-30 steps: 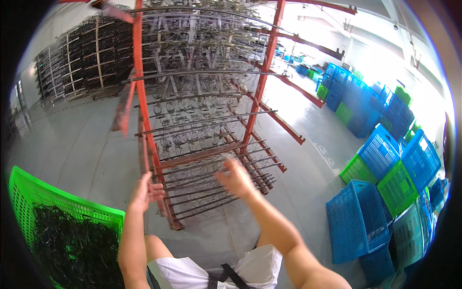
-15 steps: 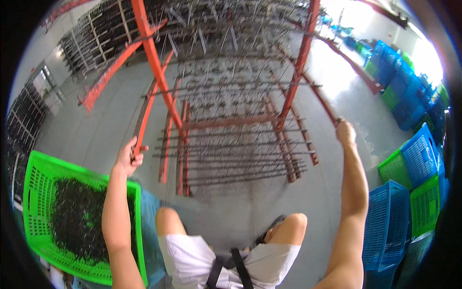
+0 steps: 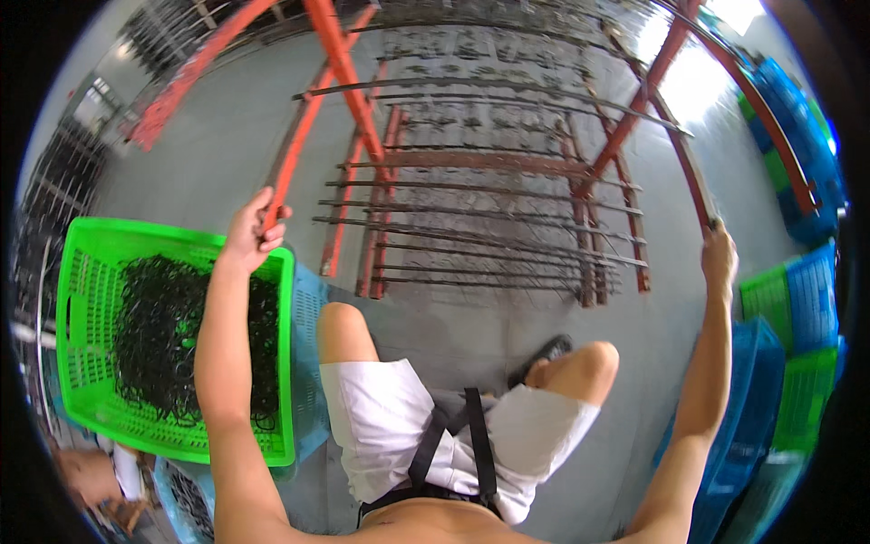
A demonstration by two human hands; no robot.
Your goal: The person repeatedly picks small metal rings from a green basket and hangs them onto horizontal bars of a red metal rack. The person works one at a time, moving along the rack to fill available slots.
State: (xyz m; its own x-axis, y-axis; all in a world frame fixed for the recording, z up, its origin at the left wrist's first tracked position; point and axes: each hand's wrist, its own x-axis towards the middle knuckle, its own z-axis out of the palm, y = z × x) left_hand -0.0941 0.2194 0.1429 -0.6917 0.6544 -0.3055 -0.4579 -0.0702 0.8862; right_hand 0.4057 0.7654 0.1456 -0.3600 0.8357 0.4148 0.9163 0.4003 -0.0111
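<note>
Head view, looking down at a seated person in white shorts [image 3: 381, 417], knees apart, a black strap over the lap. Left hand [image 3: 256, 227] raised, fingers curled shut around a slanted bar of the orange-red painted metal rack frame [image 3: 349, 68], low on the frame's left side. Right hand [image 3: 719, 256] raised on the far right, closed on the lower end of another orange-red curved bar [image 3: 693, 177] of the same frame; fingers wrapped, thumb side hard to make out. Both arms stretched up and outward, well apart. The rack stands right in front of the knees on the grey concrete floor [image 3: 208, 154], and carries rows of thin dark metal rods [image 3: 471, 231] running left to right, stacked in tiers, with many small dark hanging pieces higher up, too small to tell. Left of the person, just beside the left thigh, a bright green perforated plastic crate [image 3: 86, 299] filled with a tangle of small black wire-like parts [image 3: 163, 326]; it sits on a blue plastic crate [image 3: 308, 363] whose edge shows beside it. Right side: stacked blue and green plastic crates [image 3: 788, 344], near the right forearm. A dark sandal [image 3: 544, 354] shows by the right knee. More dark racks at the upper left edge, blurred.
</note>
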